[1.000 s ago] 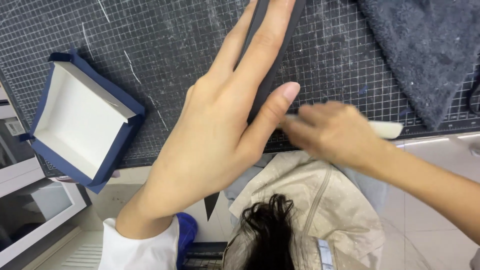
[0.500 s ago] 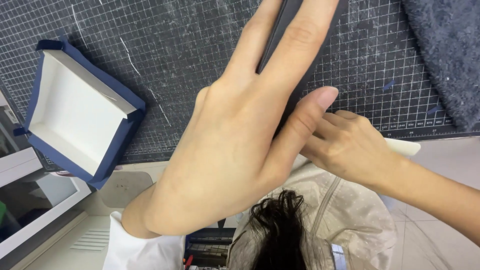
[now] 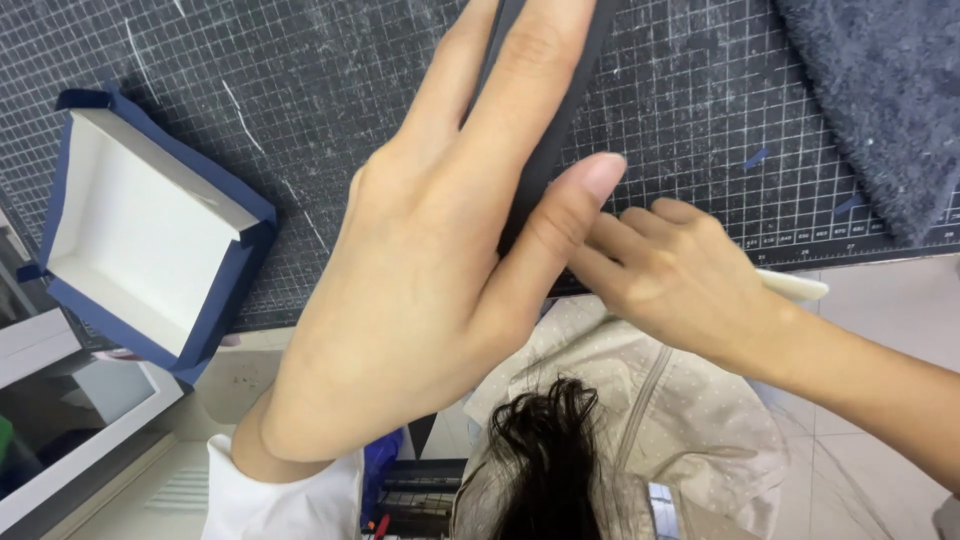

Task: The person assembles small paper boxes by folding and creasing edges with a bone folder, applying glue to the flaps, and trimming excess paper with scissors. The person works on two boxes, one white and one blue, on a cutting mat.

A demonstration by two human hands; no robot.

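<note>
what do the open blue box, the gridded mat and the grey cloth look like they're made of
Box: likely cardboard covered in navy paper, matte white inside, with crisp folded edges. Mat: probably vinyl or rubber, dark and matte, white grid, scored with cuts. Cloth: looks like terry towelling, with a fuzzy looped pile.

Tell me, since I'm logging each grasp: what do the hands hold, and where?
The left hand presses flat on a dark strip, fingers along it. The right hand holds a pale tool by its middle; its tip is hidden.

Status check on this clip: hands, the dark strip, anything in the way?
Left hand flat, pressing dark strip on cutting mat. Right hand at strip's near end, pale tool under it. Open blue box apart, left.
</note>
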